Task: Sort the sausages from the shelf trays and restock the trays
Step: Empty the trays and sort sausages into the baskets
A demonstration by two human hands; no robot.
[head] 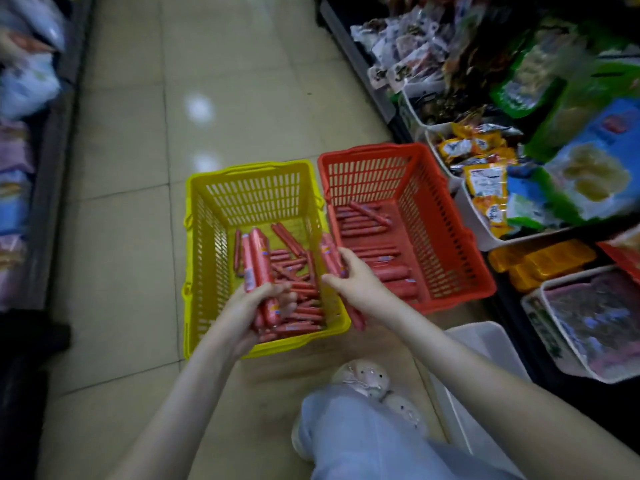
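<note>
Head view, looking down at a tiled floor (138, 133) in a shop aisle; a yellow basket (249, 168) and a red basket (374, 148) stand side by side, nearly touching. The left hand (256, 306) hovers over the near part of the yellow basket; its grip is curled round a bundle of thick red sausages (258, 258) pointing away from the person. The right hand (353, 275) hangs above the yellow basket's right rim, between the two baskets; its grip is closed on a second sausage bundle (330, 252), one end protruding below the wrist. Loose thin sausages (298, 271) lie heaped in the yellow basket; larger sausages (367, 220) lie in rows in the red basket. Shelf trays (474, 216) of packaged snacks line the right side; a white tray (485, 341) sits on the floor beside the person's pale shoe (363, 375).
</note>
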